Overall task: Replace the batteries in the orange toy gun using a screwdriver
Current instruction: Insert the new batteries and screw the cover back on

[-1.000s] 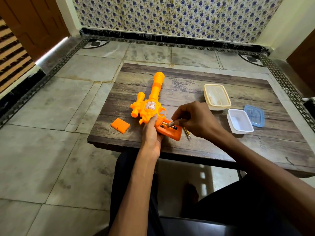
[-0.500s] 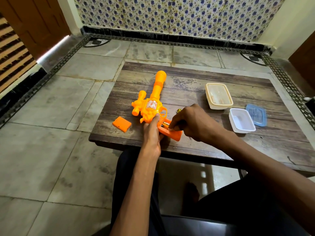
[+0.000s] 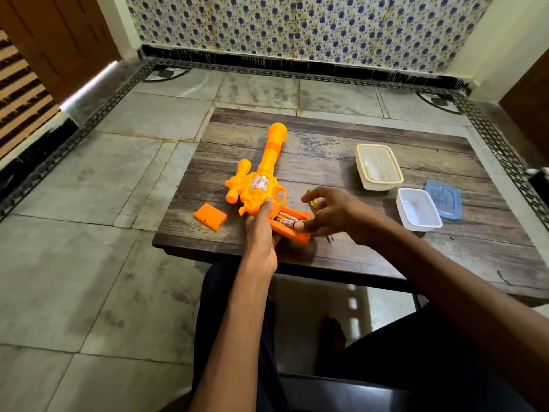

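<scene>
Squarely on the dark wooden plank table (image 3: 386, 257), toward its 9 o'clock side, lies the orange plastic toy gun (image 3: 261, 185), flat on its side with the barrel pointing to about 12 o'clock and the grip angled toward 4 o'clock. The grip's compartment is open and 2 cylindrical batteries (image 3: 286, 223) lie side by side in it.

The left hand (image 3: 261, 233) comes up from 6 o'clock and holds the gun where body and grip meet: 1 finger is stretched along the body, while the others curl round the grip's near edge. The right hand (image 3: 332, 212) reaches in from 4 o'clock with its fingers spread loosely apart and gripping nothing; 1 fingertip touches the end of the nearer battery.

Behind that hand, at 3 o'clock from the gun, a yellow-handled screwdriver (image 3: 312, 201) lies on the table, mostly hidden. A flat orange plastic cover (image 3: 210, 217) rests apart from the gun at its 8 o'clock.

Toward the table's 2 o'clock sits a cream rectangular plastic container (image 3: 380, 185). At 3 o'clock stands a white rectangular plastic tub (image 3: 421, 226), with a blue translucent plastic lid (image 3: 444, 199) just beside it at its 2 o'clock.
</scene>
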